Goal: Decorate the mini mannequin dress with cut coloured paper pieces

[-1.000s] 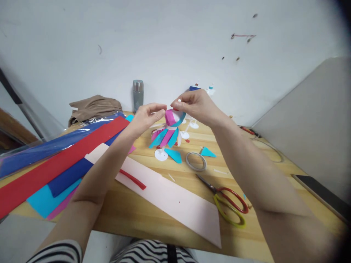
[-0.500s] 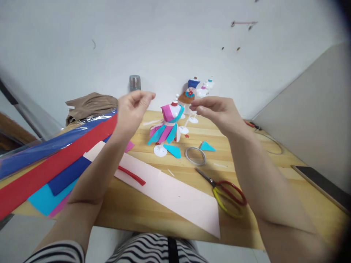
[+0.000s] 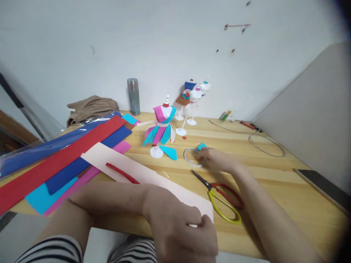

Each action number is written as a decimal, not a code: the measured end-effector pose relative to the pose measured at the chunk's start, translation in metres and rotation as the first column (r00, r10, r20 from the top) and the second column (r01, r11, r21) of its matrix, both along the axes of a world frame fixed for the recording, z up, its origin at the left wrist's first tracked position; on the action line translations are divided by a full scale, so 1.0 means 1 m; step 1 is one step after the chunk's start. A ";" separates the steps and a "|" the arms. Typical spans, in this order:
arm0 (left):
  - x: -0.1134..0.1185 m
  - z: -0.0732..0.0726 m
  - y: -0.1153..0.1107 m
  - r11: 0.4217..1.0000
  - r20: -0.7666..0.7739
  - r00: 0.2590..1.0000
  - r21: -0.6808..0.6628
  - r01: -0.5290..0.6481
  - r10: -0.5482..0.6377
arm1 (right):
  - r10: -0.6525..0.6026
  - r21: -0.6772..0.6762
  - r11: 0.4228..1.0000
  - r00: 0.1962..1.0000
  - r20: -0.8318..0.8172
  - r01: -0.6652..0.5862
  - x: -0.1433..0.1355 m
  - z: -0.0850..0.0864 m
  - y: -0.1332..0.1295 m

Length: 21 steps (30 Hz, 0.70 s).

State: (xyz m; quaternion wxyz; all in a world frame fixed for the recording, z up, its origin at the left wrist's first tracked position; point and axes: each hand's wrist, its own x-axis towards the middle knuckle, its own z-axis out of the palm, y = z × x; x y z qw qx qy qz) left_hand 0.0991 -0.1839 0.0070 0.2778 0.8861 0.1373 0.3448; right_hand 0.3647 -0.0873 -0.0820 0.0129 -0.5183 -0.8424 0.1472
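Your dress looked largely assembled, left of the tape.
It hung pink and teal, belted, on an upright form; one teal piece lay unattached. Your right hand met the tape, its grip impossible to tell; your left hand, curled, hid any contents.

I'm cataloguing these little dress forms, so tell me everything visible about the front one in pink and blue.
The front dress form is glossy white, plastic-looking, with a top knob and red neck band. A magenta panel covers one shoulder, a blue strap the other. Below a pale pink waistband hang magenta, blue and pale strips, felt-like or papery. It stands upright on a round white base on the wooden table, touched by neither the left hand nor the right hand.
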 end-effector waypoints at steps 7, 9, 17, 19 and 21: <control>0.029 -0.068 0.008 0.571 -0.124 0.762 0.588 0.573 -0.636 | -0.008 -0.045 0.999 1.000 0.016 0.009 0.000 0.002 -0.002; 0.028 -0.072 0.001 0.501 -0.177 0.760 0.656 0.564 -0.625 | -0.008 -0.051 0.999 1.000 0.011 0.008 -0.002 0.003 -0.003; 0.026 -0.062 -0.005 0.690 -0.266 0.925 0.617 0.379 -0.270 | -0.123 -0.081 0.991 0.959 -0.255 0.105 -0.005 0.018 -0.007; 0.017 -0.067 0.009 0.838 -0.160 0.981 0.515 0.181 -0.113 | -0.197 -0.195 0.974 0.840 -0.505 0.111 -0.009 0.023 -0.011; 0.003 -0.077 0.027 0.969 -0.080 0.996 0.248 -0.019 0.040 | -0.287 -0.312 0.947 0.644 -0.709 0.078 -0.015 0.027 -0.015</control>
